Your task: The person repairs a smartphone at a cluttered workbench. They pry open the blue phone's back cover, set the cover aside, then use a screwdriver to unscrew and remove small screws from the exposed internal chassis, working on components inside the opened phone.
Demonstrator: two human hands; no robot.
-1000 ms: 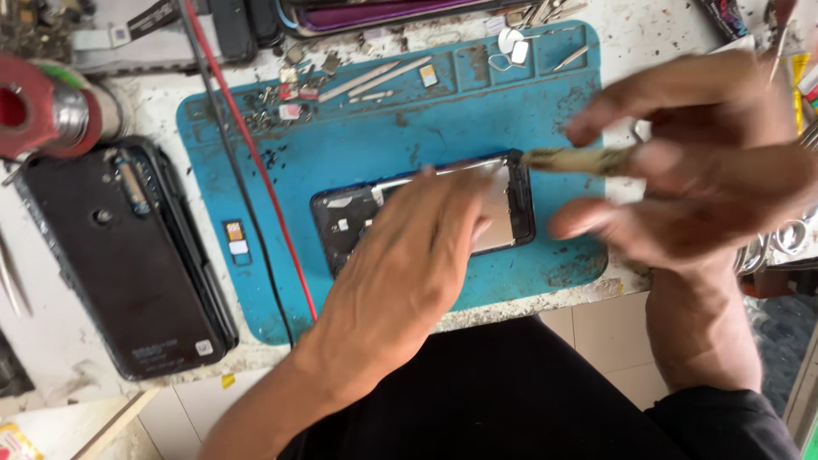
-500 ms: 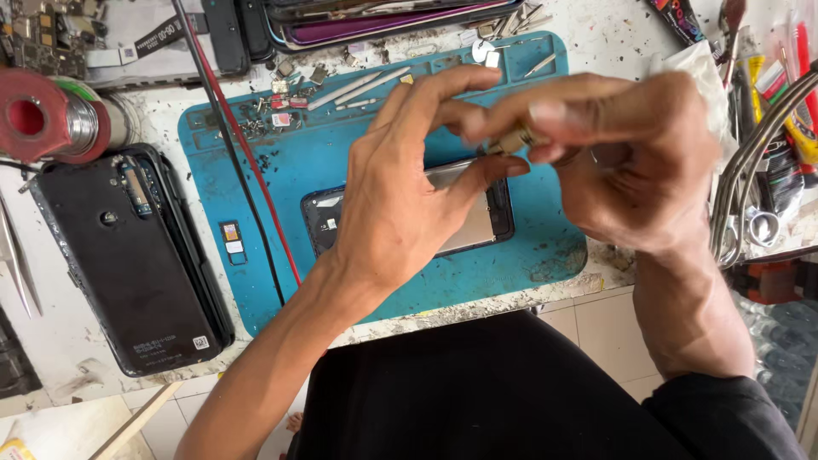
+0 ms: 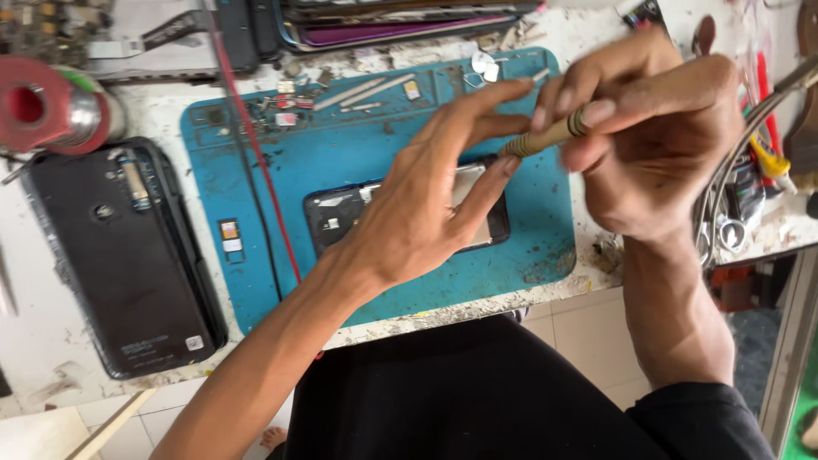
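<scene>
Right hand point(image 3: 656, 140), at 2 o'clock in the view: thumb and fingers are closed on a slim tan-handled tool point(image 3: 545, 136), whose shaft points toward 8 o'clock. The tool's lower end meets the fingertips of the left hand point(image 3: 426, 213); what the tip itself touches cannot be told, since motion blur and the fingers cover it.

Left hand, at centre: fingers are spread and extended toward 2 o'clock, loosely pinching at the tool's end, with the palm hovering above an opened phone point(image 3: 341, 217). The phone lies flat, its dark inner frame and a pale metallic plate partly visible beneath the hand.

Blue repair mat point(image 3: 256, 290): it carries the phone at its centre. Small loose parts, pale strips and tiny components lie scattered along its 12 o'clock edge. A small yellow-and-white card piece point(image 3: 230, 237) rests at 9 o'clock from the phone. A red wire point(image 3: 256, 162) runs across the mat's left part from 12 toward 6 o'clock.

Worktop point(image 3: 68, 375): white and heavily soiled. A black phone back cover point(image 3: 128, 264) lies at 9 o'clock, just beside the mat. A red spool point(image 3: 38, 106) stands at 10 o'clock. Further phone frames point(image 3: 383, 25) lie at 12 o'clock. Metal tweezers and assorted tools point(image 3: 733, 204) crowd the 3 o'clock edge.
</scene>
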